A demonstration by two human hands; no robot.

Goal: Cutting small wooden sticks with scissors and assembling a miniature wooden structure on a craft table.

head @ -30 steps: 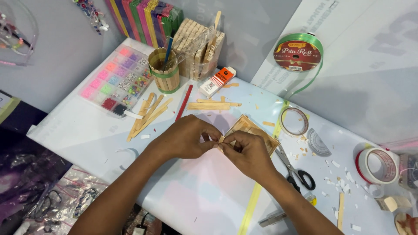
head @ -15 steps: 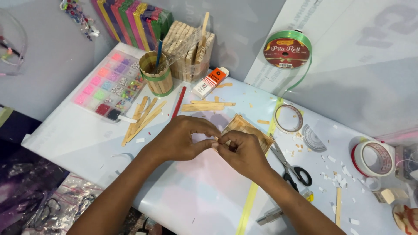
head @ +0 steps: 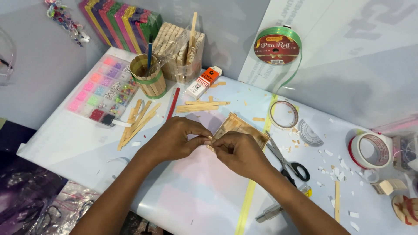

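My left hand (head: 174, 140) and my right hand (head: 238, 153) meet at the middle of the white table (head: 78, 143). Their fingertips pinch together over a small pale piece (head: 208, 141), too small to tell what it is. Right behind my hands lies a flat square frame of wooden craft sticks (head: 240, 128), partly hidden by my right hand. Loose craft sticks (head: 137, 122) lie to the left of my left hand, and a few more craft sticks (head: 201, 106) lie beyond the frame.
Black-handled scissors (head: 289, 162) lie right of my right hand. Tape rolls (head: 284, 114) (head: 370, 151), a green ribbon spool (head: 278, 47), a stick-built cup (head: 148, 78), a bead organiser box (head: 102, 91), a glue tube (head: 203, 82), a red pencil (head: 173, 104) and paper scraps (head: 335, 172) surround the work spot.
My hands stay together in the same pinch. The view has shifted slightly, so the table's objects sit a little lower than half a second ago.
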